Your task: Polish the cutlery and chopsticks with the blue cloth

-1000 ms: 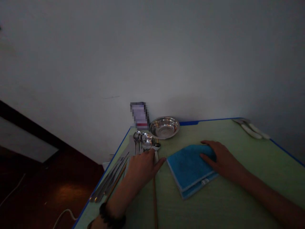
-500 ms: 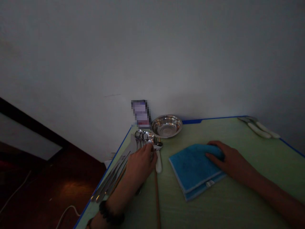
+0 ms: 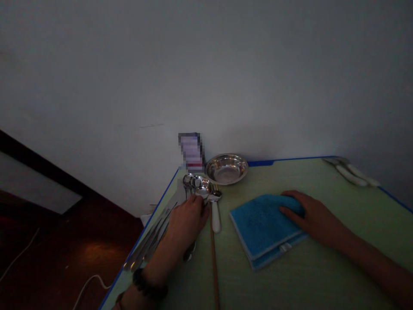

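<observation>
My left hand (image 3: 190,217) rests low over a row of cutlery, fingers curled down and closed; what they grip, if anything, is hidden. Just beyond the fingertips lie shiny spoons (image 3: 200,181) with their bowls toward the wall. Beside them is a white-handled utensil (image 3: 216,217), its metal end overlapping a fork's tines. Several long metal handles (image 3: 148,245) run along the left, partly under my forearm. My right hand (image 3: 306,209) is wrapped around the far right corner of a folded blue cloth (image 3: 264,228), thumb on top.
A steel bowl (image 3: 226,169) stands at the back against the wall, next to a propped phone (image 3: 192,151) with a blurred screen. Two white-handled utensils (image 3: 353,172) lie at the far right edge. A thin wooden stick (image 3: 214,267) points toward me. The green table (image 3: 342,206) has blue edging.
My left hand has drawn slightly back and left, uncovering more of the spoon bowls and fork tines. The right hand stays on the cloth.
</observation>
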Motion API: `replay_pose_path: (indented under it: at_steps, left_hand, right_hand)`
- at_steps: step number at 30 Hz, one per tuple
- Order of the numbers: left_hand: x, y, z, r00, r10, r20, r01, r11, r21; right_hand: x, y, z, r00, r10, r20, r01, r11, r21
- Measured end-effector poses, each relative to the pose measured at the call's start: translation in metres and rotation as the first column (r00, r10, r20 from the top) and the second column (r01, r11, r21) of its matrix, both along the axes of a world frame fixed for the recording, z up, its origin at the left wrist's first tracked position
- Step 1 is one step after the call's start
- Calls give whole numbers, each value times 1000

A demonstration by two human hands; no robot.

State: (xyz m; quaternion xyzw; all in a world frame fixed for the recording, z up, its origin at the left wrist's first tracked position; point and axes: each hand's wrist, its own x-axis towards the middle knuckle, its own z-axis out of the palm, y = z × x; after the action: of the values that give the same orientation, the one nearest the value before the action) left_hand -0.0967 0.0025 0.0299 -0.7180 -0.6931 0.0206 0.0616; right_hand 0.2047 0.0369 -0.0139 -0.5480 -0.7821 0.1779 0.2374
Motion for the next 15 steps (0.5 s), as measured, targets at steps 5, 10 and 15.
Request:
replay_pose_path:
  at_steps: [5,10,15]
  left_hand:
    - [13,-7,6,998,-41,43,40,999,23]
    - [27,-14,1,998,-55,40,58,995,-81]
    - [29,-12,3,999,-2,-32,-3,989,-148]
  right_hand:
    - [0,0,1,1000,17,3,-17,1000,-17]
    - [0,2,-1,1000,11,-7,-11,1000,-1]
    - [0,1,-1,1000,17,-19,-17,1000,9]
